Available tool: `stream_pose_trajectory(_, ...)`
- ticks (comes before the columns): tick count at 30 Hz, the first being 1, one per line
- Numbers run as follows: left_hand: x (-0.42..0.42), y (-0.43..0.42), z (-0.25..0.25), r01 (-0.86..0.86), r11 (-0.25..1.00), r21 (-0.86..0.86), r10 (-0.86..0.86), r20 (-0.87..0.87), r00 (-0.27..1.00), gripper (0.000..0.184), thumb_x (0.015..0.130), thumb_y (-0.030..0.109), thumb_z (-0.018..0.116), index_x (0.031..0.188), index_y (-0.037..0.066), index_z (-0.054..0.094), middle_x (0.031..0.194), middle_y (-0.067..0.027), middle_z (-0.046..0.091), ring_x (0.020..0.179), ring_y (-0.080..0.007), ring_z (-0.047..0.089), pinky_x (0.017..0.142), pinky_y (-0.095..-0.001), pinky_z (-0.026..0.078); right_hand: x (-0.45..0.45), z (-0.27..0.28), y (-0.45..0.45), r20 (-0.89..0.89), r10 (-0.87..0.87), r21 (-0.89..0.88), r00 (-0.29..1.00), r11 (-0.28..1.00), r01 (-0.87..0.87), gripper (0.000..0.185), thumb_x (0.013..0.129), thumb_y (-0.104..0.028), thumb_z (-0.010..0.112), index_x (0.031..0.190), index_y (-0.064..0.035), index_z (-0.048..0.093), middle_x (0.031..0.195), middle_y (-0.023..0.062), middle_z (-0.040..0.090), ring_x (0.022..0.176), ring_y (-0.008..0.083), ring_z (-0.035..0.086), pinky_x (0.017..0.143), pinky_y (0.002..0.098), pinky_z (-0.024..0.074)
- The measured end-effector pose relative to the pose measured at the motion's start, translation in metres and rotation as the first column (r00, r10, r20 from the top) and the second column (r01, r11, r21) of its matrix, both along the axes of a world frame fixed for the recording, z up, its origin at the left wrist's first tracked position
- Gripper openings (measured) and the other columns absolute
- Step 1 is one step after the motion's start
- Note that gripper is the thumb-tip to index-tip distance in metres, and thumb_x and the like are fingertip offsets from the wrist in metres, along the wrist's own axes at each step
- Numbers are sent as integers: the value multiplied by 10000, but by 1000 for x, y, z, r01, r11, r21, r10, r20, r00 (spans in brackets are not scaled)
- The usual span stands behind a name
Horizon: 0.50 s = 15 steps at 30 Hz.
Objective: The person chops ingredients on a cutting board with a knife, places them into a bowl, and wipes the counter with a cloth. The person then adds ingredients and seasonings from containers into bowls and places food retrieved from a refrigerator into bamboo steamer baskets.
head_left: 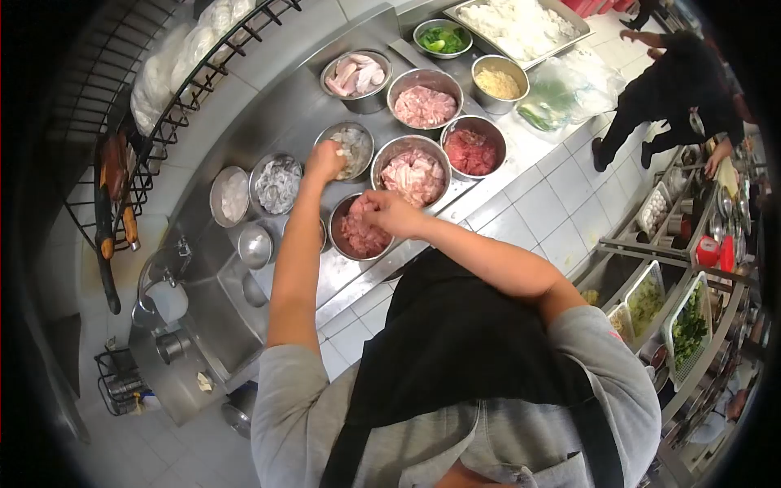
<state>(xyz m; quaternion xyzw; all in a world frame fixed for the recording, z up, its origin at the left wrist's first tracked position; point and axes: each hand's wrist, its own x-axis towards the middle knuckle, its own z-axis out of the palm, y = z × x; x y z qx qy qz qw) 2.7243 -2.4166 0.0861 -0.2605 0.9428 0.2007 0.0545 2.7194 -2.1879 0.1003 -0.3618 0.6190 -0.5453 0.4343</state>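
My left hand (325, 161) is closed at the near left rim of a metal bowl of greyish, shrimp-like pieces (355, 151). Its fingertips are hidden, so whether it grips the rim or the contents cannot be made out. Over a bowl of raw red meat (363, 236), my right hand (392, 215) has its fingers and thumb pinched together on the meat. Beside it stands a larger bowl of pale pink meat (413, 177). To the left are a bowl of grey, silvery pieces (277, 185) and one of whitish pieces (231, 195).
More bowls hold dark red meat (471, 153), pink meat (425, 106), pale chicken-like pieces (356, 76), yellowish bits (498, 83) and greens (442, 38). A white-filled tray (521, 28) lies behind. A sink (232, 313) is at left; another person (671, 98) stands at right.
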Motion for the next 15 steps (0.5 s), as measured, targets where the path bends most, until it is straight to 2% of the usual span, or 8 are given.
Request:
stream_pose_trajectory(2,9,-11,3,35,998,-49,-40,-103,994,239,727,130,670,937,17,686,828,-187,681,786,-326,670,665,-421,519,0,12,4,252,33,23,967,999,-41,134,881,-62,560,995,2,588,917,113,652,882,166,648,718,304,532)
stream_pose_trajectory(4,10,-17,19,-95,848,522,181,-117,977,215,763,101,665,951,-3,664,716,-88,647,572,-171,614,476,-312,472,-2,2,-2,655,33,64,755,993,-99,150,905,-51,545,1051,-23,566,978,112,645,966,214,648,758,338,547)
stream_pose_trajectory(5,15,-16,24,-122,738,663,283,-141,949,200,790,80,656,969,-9,644,657,-10,580,472,-57,493,383,-224,375,-4,-2,-1,781,51,27,623,993,-115,167,944,-120,522,1086,-36,547,1027,113,638,981,251,646,800,392,544)
stream_pose_trajectory(8,27,-19,31,-55,499,865,438,-196,877,190,772,89,639,939,4,669,694,-10,599,517,-48,507,409,-211,382,-8,1,-4,933,108,-92,344,994,-64,204,962,-196,504,1083,-39,550,1050,109,636,988,258,643,851,410,520)
stream_pose_trajectory(12,30,-24,13,-181,699,691,383,-148,912,214,750,99,646,940,5,673,748,-77,651,591,-146,603,491,-287,471,-7,-6,-8,903,-65,132,424,982,-132,239,981,-236,453,1087,-45,552,1073,86,631,997,253,633,857,413,505)
stream_pose_trajectory(13,30,-24,3,-45,906,420,176,-277,945,238,740,113,657,960,23,670,768,-116,662,649,-190,629,569,-314,495,-7,1,-6,903,-64,133,425,982,-135,239,981,-236,453,1087,-45,552,1073,86,631,997,253,633,857,413,505)
stream_pose_trajectory(14,29,-25,-8,100,990,95,-63,-329,942,263,730,127,667,979,41,668,788,-154,673,707,-234,655,647,-342,519,-8,7,-1,929,80,-48,361,994,-96,262,986,-250,443,1105,-42,547,1067,88,633,1005,244,628,863,393,503)
stream_pose_trajectory(15,25,-15,-3,59,995,78,-38,-240,970,288,697,148,657,968,54,672,892,-210,667,871,-338,654,797,-405,501,-10,14,5,926,227,-224,301,974,-46,284,991,-264,433,1124,-38,542,1060,90,635,1013,236,623,868,372,500)
